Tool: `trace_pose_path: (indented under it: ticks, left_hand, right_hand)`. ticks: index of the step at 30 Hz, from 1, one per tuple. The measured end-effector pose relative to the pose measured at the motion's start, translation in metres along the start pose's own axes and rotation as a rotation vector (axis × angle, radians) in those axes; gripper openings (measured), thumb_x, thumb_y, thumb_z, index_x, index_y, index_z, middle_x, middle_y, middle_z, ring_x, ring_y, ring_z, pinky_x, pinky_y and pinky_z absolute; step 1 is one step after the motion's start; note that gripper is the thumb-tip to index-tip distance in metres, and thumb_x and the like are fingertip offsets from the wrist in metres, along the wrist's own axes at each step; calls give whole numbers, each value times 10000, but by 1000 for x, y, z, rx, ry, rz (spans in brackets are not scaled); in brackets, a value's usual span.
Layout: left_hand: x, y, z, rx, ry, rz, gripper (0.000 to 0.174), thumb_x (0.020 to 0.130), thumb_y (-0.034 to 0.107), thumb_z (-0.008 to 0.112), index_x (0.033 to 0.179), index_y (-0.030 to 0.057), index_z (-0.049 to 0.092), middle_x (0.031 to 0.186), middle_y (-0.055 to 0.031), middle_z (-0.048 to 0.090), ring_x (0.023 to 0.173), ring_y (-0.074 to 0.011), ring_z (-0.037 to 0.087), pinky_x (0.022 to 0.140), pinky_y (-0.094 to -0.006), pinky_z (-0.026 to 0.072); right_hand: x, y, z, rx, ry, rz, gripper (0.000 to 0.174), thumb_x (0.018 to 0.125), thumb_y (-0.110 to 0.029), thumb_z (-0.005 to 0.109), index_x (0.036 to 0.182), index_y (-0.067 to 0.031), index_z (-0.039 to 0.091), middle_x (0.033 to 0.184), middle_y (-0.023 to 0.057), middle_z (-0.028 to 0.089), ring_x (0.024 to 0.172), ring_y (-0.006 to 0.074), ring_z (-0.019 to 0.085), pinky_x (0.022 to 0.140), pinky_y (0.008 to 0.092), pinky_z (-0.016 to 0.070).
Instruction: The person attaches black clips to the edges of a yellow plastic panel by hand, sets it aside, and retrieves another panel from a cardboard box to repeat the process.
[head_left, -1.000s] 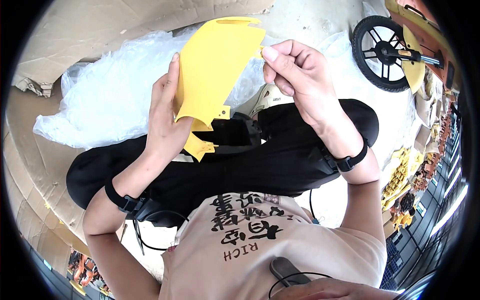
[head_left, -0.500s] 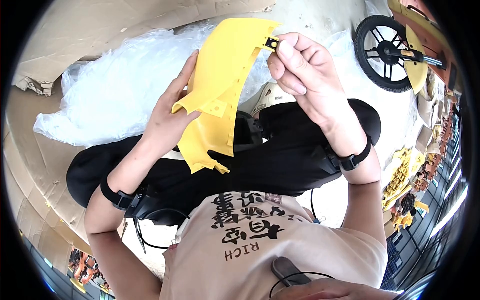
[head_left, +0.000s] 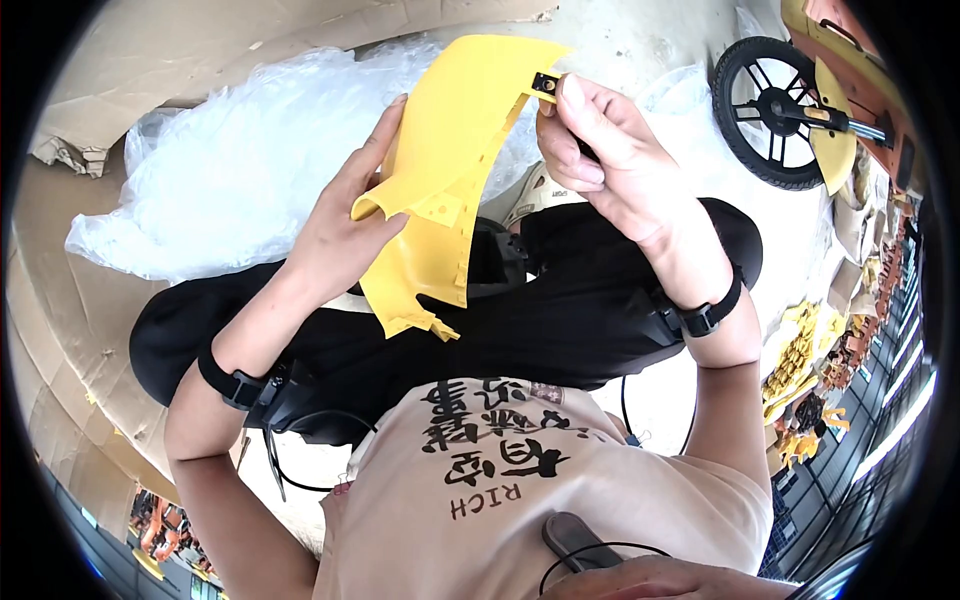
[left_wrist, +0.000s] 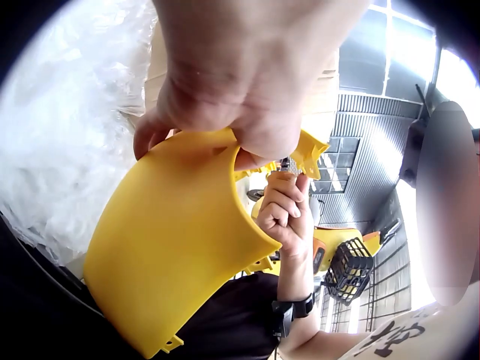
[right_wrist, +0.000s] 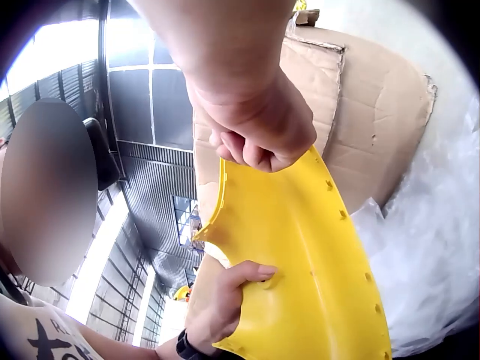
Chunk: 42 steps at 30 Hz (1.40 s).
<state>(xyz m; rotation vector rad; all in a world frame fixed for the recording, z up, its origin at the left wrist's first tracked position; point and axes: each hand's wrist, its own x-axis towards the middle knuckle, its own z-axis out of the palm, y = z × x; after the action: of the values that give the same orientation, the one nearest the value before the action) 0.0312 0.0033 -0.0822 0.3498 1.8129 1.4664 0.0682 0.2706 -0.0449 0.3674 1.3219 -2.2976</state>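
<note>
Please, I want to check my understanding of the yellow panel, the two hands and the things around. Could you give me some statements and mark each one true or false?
1. The left hand holds the yellow panel. True.
2. The right hand is far from the yellow panel. False: its fingers are at the panel's corner, by a small black piece.
3. The plastic sheeting is crumpled. True.
4. The spoked wheel is at the person's left. False: it is at the right.
5. A black strap is on the right wrist. True.
</note>
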Motion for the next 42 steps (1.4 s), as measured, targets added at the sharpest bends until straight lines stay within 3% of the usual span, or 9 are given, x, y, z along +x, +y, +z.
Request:
trace_pose_path:
  ticks: [2,4,5,11,20,23,35,38,42]
  left_hand:
    - [4,2,-1,-38,4,-22,863,822,-24,526,1584,221,206,1388,-114,474,1103,-192,530,1041,-328,403]
    - [6,7,-2,-186,43,-147,830,837,10,513,1585,154,181,1464,-141,437,1231,-211,506,1074,-331,383]
    - [6,6,-3,-187,48,-145,830,837,10,513,1585,154,181,1464,-141,437,1231,-211,506,1074,-331,383]
    - [8,8,-5,-377,196,-144,805,857,16,496,1583,119,164,1460,-165,454,1318,-220,466,1114,-325,338]
    - [6,5,-4,-296,165,-171,799,847,-1,491,1577,107,183,1479,-163,419,1329,-217,450,1119,-318,325]
    - [7,4,-5,-313,168,-174,789,852,4,487,1576,99,187,1499,-157,402,1339,-208,439,1121,-313,320]
    - [6,4,-1,-272,212,-164,772,866,3,495,1572,91,193,1519,-149,376,1358,-211,422,1116,-320,332]
    - [6,-6,2,-111,321,-102,799,854,43,519,1581,142,202,1393,-153,457,1266,-222,473,1097,-332,330]
    - [6,-8,1,-3,315,-35,788,883,-20,525,1576,142,185,1396,-190,377,1363,-290,406,1117,-366,348]
  right_hand:
    - [2,0,3,45,-21,-7,359,1037,-391,493,1034,-41,568,735,-9,515,568,34,370,497,188,297]
    - [2,-1,14,216,121,58,342,1051,-293,475,1180,11,563,919,63,591,672,69,414,545,193,335]
    - [2,3,5,278,57,41,348,1037,-199,487,1247,70,550,1118,144,634,744,106,440,588,207,360]
    - [1,2,10,100,-55,-49,371,1039,-183,468,1321,55,503,1232,181,624,670,91,413,597,191,365]
    - [-4,8,10,129,33,4,345,1017,-205,554,1280,16,591,947,75,679,598,53,382,525,186,324]
    - [-5,6,14,129,8,46,369,1015,-168,550,1323,35,550,926,40,603,620,45,375,566,163,345]
    - [-6,14,18,-74,32,79,331,991,-203,603,1218,34,645,828,-5,608,607,33,361,540,177,298]
    - [-5,20,20,-70,45,105,318,994,-172,590,1231,35,633,817,-1,610,616,26,376,538,167,305]
    - [-4,19,26,44,83,183,274,975,-149,623,1181,28,657,838,23,650,585,23,382,498,165,296]
